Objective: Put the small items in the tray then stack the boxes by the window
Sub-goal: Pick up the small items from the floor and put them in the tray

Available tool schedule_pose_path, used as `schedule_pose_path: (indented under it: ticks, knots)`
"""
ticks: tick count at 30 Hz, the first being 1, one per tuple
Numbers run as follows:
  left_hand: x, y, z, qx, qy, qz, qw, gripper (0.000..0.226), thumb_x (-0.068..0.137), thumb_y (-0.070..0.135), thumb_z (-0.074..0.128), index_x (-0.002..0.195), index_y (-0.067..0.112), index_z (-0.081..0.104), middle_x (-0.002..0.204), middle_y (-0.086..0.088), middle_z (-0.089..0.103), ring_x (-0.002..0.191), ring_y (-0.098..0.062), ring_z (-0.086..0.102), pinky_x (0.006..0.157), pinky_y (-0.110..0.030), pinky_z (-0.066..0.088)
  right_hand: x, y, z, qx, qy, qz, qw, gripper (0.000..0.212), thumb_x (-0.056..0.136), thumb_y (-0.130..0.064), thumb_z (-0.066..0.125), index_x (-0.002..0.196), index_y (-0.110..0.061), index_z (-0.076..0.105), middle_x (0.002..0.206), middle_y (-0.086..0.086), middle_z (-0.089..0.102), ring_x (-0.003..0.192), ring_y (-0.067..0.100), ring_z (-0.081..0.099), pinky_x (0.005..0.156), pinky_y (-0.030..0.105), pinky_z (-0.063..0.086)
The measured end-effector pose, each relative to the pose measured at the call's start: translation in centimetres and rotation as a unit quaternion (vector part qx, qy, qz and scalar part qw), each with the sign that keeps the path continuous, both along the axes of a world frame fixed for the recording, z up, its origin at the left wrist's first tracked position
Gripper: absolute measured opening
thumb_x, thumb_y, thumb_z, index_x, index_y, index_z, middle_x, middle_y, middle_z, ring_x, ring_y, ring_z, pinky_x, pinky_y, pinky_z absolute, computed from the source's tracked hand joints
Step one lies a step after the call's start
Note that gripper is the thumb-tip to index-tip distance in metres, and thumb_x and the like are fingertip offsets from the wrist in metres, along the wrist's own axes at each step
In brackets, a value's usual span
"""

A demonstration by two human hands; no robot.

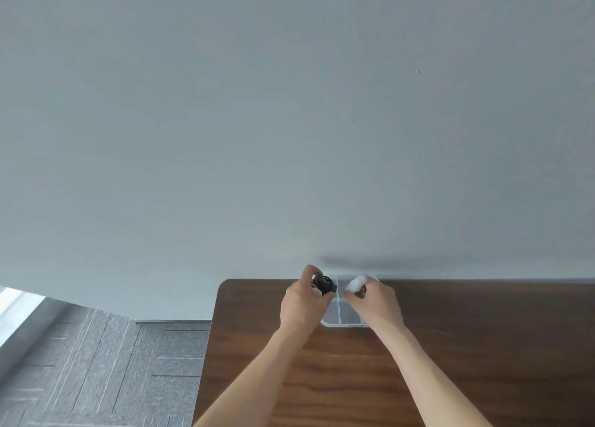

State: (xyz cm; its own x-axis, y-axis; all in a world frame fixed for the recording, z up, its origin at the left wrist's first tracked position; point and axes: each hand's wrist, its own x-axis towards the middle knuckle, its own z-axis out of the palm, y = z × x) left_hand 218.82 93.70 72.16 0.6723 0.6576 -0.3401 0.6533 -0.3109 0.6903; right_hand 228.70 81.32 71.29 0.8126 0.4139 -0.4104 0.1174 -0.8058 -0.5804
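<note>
Fingers of the left hand [302,301] are pinching a small black item [324,285], and those of the right hand [373,301] are closing round a small white item [355,283], both hovering over the far compartments of the clear divided tray [339,323] sitting on the wooden table [483,346] against the wall. Both pieces are looking light and rigid, the black one perhaps slick, so a fingertip pinch across the sides seems enough. No boxes are showing.
</note>
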Motion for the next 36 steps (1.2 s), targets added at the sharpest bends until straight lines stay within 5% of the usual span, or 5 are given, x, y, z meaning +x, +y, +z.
schedule_pose_path:
  ticks: [4, 22, 29, 32, 36]
  knots:
    - [1.0, 0.2, -1.8, 0.020, 0.025, 0.001, 0.999, 0.028, 0.081, 0.043, 0.064, 0.098, 0.034, 0.044, 0.080, 0.005, 0.068, 0.080, -0.020, 0.063, 0.066, -0.037, 0.054, 1.1, 0.7, -1.6, -0.006, 0.014, 0.006, 1.000, 0.010, 0.080, -0.036, 0.055, 0.081, -0.027, 0.053, 0.072, -0.007, 0.064, 0.076, 0.020, 0.062, 0.055, 0.028, 0.042]
    - [1.6, 0.2, -3.6, 0.047, 0.042, -0.019, 0.998, 0.032, 0.081, 0.042, 0.069, 0.106, 0.029, 0.052, 0.105, 0.004, 0.056, 0.092, -0.021, 0.060, 0.070, -0.031, 0.051, 0.8, 1.3, -4.3, -0.018, -0.053, 0.019, 0.998, 0.019, 0.083, -0.041, 0.066, 0.081, -0.027, 0.055, 0.073, -0.010, 0.059, 0.078, 0.024, 0.060, 0.060, 0.031, 0.042]
    - [0.4, 0.2, -4.1, 0.001, 0.042, -0.052, 0.998, 0.054, 0.085, 0.032, 0.062, 0.133, 0.042, 0.041, 0.118, 0.002, 0.050, 0.099, -0.023, 0.060, 0.080, -0.036, 0.053, 0.8, 0.8, -4.5, -0.025, -0.081, 0.033, 0.996, 0.021, 0.085, -0.045, 0.064, 0.082, -0.027, 0.055, 0.069, -0.008, 0.053, 0.079, 0.029, 0.058, 0.061, 0.033, 0.043]
    - [-0.4, 0.1, -4.1, 0.000, 0.011, -0.011, 1.000, 0.057, 0.087, 0.029, 0.062, 0.139, 0.035, 0.039, 0.119, 0.000, 0.053, 0.099, -0.021, 0.058, 0.080, -0.033, 0.049, 0.4, 0.6, -4.3, -0.026, -0.079, 0.028, 0.996, 0.030, 0.082, -0.051, 0.065, 0.075, -0.029, 0.047, 0.069, -0.010, 0.053, 0.079, 0.029, 0.059, 0.060, 0.033, 0.041]
    - [-1.2, -0.1, -3.7, -0.026, -0.015, 0.049, 0.998, 0.038, 0.089, 0.026, 0.060, 0.126, 0.020, 0.054, 0.107, 0.000, 0.057, 0.102, -0.021, 0.055, 0.079, -0.027, 0.039, -0.5, -0.2, -3.2, -0.012, -0.072, -0.025, 0.997, 0.036, 0.079, -0.055, 0.069, 0.097, -0.026, 0.059, 0.084, -0.004, 0.066, 0.086, 0.025, 0.061, 0.065, 0.033, 0.043]
